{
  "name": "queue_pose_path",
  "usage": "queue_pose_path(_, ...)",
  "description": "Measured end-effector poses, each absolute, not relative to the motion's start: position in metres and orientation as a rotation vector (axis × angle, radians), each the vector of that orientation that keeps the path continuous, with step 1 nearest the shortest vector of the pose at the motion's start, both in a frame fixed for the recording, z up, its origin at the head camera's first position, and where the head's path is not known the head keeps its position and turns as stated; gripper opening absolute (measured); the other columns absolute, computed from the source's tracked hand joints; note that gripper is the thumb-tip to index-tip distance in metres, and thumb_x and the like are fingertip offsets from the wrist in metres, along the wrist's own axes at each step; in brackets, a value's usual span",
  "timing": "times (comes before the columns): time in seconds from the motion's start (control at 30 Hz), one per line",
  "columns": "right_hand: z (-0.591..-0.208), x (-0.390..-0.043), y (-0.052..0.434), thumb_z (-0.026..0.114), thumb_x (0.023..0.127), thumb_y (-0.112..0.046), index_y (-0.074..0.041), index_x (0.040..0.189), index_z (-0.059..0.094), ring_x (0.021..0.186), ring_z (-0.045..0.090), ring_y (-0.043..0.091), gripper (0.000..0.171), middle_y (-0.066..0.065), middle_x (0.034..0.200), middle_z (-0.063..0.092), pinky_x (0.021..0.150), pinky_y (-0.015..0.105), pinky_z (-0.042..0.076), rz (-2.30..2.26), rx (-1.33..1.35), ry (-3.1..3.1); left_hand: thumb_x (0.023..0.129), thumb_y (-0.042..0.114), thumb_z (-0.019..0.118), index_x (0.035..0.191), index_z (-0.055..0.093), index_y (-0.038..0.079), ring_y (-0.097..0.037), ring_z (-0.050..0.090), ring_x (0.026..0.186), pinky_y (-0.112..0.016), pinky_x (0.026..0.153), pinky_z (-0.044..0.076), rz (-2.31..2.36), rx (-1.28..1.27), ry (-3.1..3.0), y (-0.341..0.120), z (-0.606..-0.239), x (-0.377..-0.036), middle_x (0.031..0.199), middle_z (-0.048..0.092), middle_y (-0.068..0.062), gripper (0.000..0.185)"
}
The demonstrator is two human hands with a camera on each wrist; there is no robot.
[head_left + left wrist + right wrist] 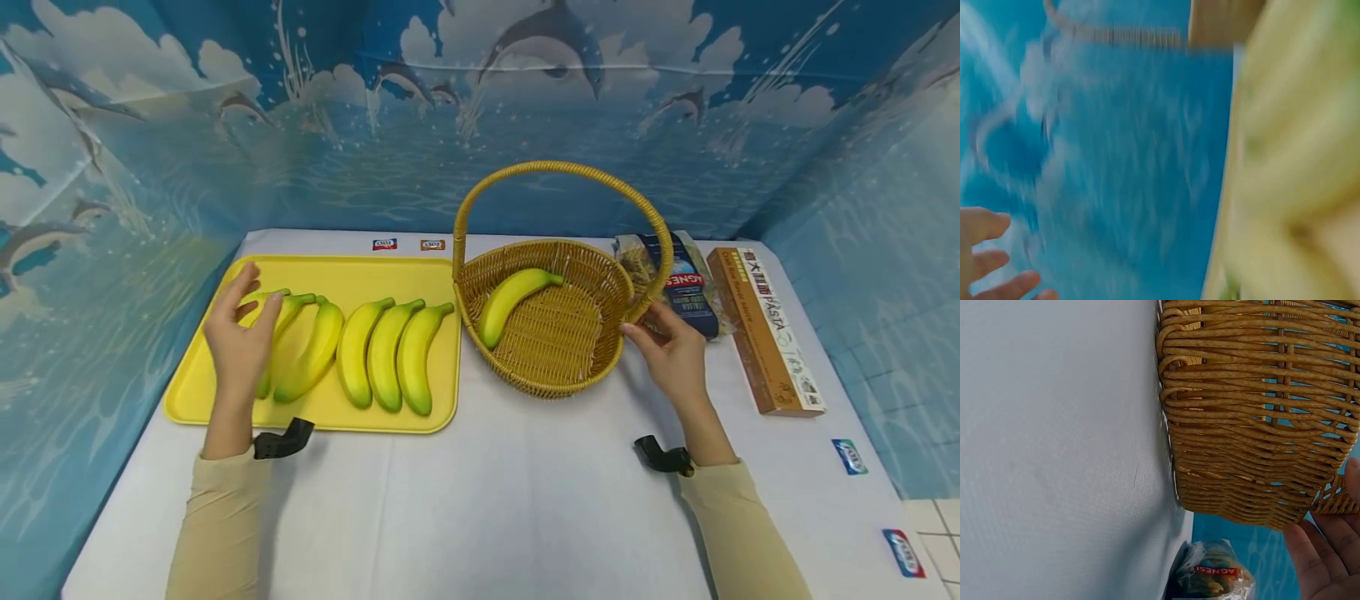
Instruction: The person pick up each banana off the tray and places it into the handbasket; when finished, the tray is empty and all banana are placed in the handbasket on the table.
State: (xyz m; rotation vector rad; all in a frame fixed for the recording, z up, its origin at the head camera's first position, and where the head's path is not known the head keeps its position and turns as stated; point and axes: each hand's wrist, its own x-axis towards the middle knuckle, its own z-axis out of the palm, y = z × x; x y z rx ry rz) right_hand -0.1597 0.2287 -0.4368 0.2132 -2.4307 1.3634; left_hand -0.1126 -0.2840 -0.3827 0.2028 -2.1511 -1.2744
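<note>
A yellow tray (352,279) on the left bears several bananas (384,354) laid side by side. My left hand (238,343) hovers over the tray's left bananas with nothing in its grasp. Its spread fingers (1004,284) show at the lower left of the left wrist view, apart from the blurred bananas. At the centre stands a woven basket (558,346) with a tall arched handle and a single banana (513,302) inside. My right hand (675,354) grips the basket's right rim where the handle joins, thumb on the near side and fingers beneath in the right wrist view.
Behind my right hand lies an AGNESI pasta bag (693,287), with a long brown-and-white pasta box (765,333) beside it. Small wrapped packets lie at the back (385,244) and right edge (903,552) of the white table (480,517). A dolphin-print curtain (360,167) surrounds it.
</note>
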Motion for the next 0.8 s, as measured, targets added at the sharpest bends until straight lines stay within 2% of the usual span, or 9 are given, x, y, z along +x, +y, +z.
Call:
queue_pose_path(0.23, -0.437, -0.159, 0.229, 0.073, 0.087, -0.011, -0.004, 0.128, 0.064, 0.103, 0.058, -0.009, 0.042, 0.017, 0.123, 0.067, 0.082, 0.004, 0.047, 1.367, 0.215, -2.421, 0.097, 0.023, 0.061, 0.144, 0.049, 0.022, -0.020, 0.047, 0.131, -0.030, 0.103, 0.040, -1.270, 0.504, -2.196, -0.351, -0.399, -0.104, 0.148, 0.049, 0.000, 0.049)
queue_pose_path(0.37, -0.436, -0.159, 0.228, 0.072, 0.087, -0.012, -0.004, 0.128, 0.063, 0.105, 0.060, -0.005, 0.043, 0.018, 0.123, 0.067, 0.082, 0.005, 0.047, 1.373, 0.206, -2.426, 0.097, 0.023, 0.059, 0.146, 0.047, 0.022, -0.019, 0.045, 0.132, -0.035, 0.107, 0.039, -1.289, 0.577, -2.236, -0.367, -0.411, -0.103, 0.150, 0.047, 0.002, 0.050)
queue_pose_path(0.53, -0.437, -0.159, 0.229, 0.072, 0.087, -0.012, -0.005, 0.129, 0.063, 0.107, 0.062, 0.000, 0.043, 0.017, 0.124, 0.067, 0.082, 0.004, 0.046, 1.362, 0.203, -2.429, 0.099, 0.027, 0.056, 0.149, 0.042, 0.023, -0.021, 0.041, 0.135, -0.033, 0.108, 0.037, -1.312, 0.684, -2.330, -0.377, -0.428, -0.106, 0.154, 0.042, 0.003, 0.052)
queue_pose_path(0.67, -0.439, -0.160, 0.229, 0.072, 0.087, -0.011, -0.004, 0.130, 0.063, 0.106, 0.059, -0.006, 0.044, 0.017, 0.124, 0.066, 0.082, 0.004, 0.046, 1.368, 0.217, -2.419, 0.100, 0.030, 0.052, 0.151, 0.038, 0.021, -0.025, 0.039, 0.136, -0.034, 0.110, 0.037, -1.319, 0.729, -2.419, -0.385, -0.443, -0.109, 0.156, 0.037, -0.002, 0.053)
queue_pose_path(0.8, -0.440, -0.160, 0.230, 0.072, 0.088, -0.010, -0.005, 0.130, 0.063, 0.106, 0.058, -0.007, 0.044, 0.016, 0.124, 0.066, 0.083, 0.005, 0.047, 1.380, 0.231, -2.412, 0.101, 0.034, 0.050, 0.152, 0.037, 0.017, -0.031, 0.039, 0.137, -0.041, 0.112, 0.036, -1.304, 0.747, -2.506, -0.390, -0.455, -0.110, 0.156, 0.036, -0.011, 0.055)
